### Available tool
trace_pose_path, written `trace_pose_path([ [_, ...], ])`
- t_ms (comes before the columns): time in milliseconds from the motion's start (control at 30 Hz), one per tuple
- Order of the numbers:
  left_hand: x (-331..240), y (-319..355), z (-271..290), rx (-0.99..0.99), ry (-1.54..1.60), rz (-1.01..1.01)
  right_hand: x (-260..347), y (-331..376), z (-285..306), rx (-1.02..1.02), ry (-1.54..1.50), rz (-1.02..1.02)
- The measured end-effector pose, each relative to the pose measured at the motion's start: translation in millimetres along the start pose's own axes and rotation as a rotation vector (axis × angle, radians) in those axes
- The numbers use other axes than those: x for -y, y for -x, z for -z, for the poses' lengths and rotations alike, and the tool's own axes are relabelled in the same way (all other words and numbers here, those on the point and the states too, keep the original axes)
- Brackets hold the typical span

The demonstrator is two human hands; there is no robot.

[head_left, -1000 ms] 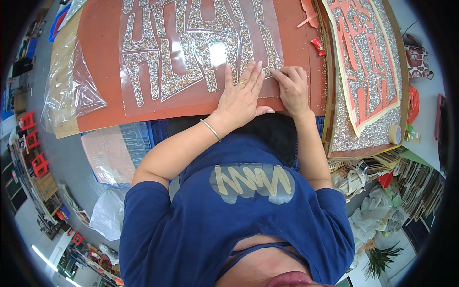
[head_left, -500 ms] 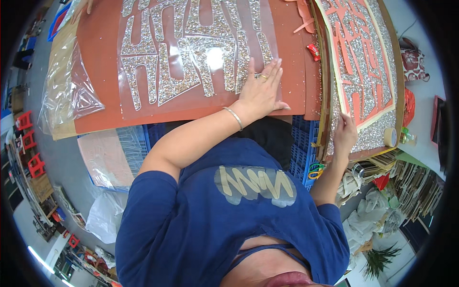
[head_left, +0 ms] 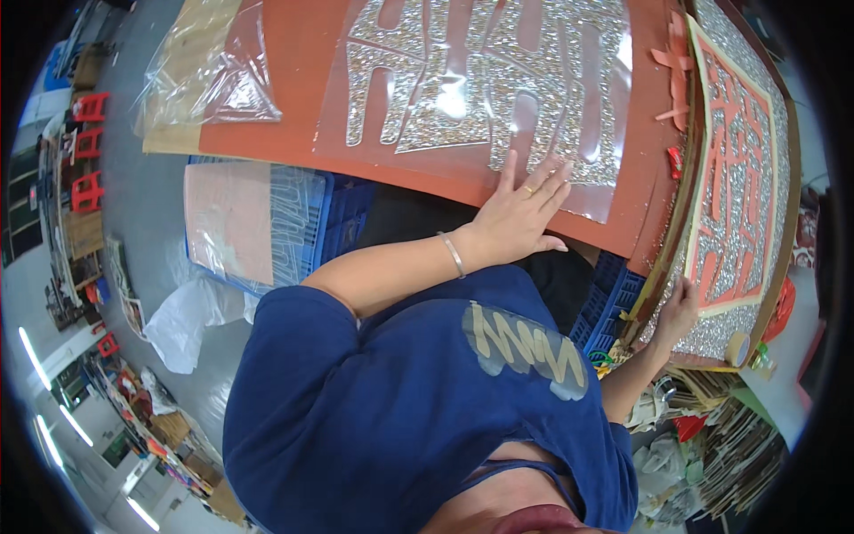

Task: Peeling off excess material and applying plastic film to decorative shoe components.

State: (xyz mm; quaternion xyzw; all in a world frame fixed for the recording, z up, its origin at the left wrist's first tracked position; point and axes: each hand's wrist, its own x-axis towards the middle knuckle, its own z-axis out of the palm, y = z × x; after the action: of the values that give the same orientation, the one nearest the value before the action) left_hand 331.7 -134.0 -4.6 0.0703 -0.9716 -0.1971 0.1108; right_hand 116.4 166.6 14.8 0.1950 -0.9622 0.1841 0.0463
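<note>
A clear plastic sheet (head_left: 331,116) carries glittery silver cut-out shapes (head_left: 463,89) and lies on the reddish-brown table board. My left hand (head_left: 529,209) rests on its near edge, palm down with fingers stretched and spread, holding nothing. To the right, a cream-bordered stencil sheet (head_left: 772,178) with coral strips lies in a shallow tray of silver glitter (head_left: 663,343). My right hand (head_left: 678,311) is closed at the stencil's near left corner, thumb and fingers pinching its edge. Part of that grip is hidden.
Coral scraps (head_left: 678,76) and a small red packet (head_left: 674,163) lie beside the tray. A tape roll (head_left: 737,349) sits at its near corner. Clear plastic wrap (head_left: 236,80) covers the board's left end. Below stands a blue crate (head_left: 342,218); stacked cardboard (head_left: 738,454) is at lower right.
The view has turned, so the table and tray appear farther right. My left hand now lies nearer the sheet's near edge. Another person's hand at the upper left has gone from view.
</note>
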Motion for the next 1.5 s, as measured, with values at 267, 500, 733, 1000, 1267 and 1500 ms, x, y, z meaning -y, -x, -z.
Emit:
trace_pose_path([
  [267, 70, 100, 37, -0.298, -0.076, 0.382, 257, 12, -89, 0.319, -0.636, 0.752],
  [500, 80, 121, 43, -0.307, -0.026, 0.431, 354, 35, -155, 0.309, -0.629, 1.303],
  [733, 83, 120, 36, -0.219, -0.08, 0.418, 344, 34, -158, 0.265, -0.518, 1.259],
  [1000, 89, 108, 43, -0.073, -0.156, 0.307, 276, 12, -123, 0.114, -0.475, 0.998],
  [1267, 103, 97, 70, 0.06, -0.13, 0.246, 37, 0, -8, -0.052, 0.124, 0.095],
  [1500, 109, 113, 77, 0.082, -0.15, 0.167, -30, 22, 0, 0.126, 0.244, 0.004],
])
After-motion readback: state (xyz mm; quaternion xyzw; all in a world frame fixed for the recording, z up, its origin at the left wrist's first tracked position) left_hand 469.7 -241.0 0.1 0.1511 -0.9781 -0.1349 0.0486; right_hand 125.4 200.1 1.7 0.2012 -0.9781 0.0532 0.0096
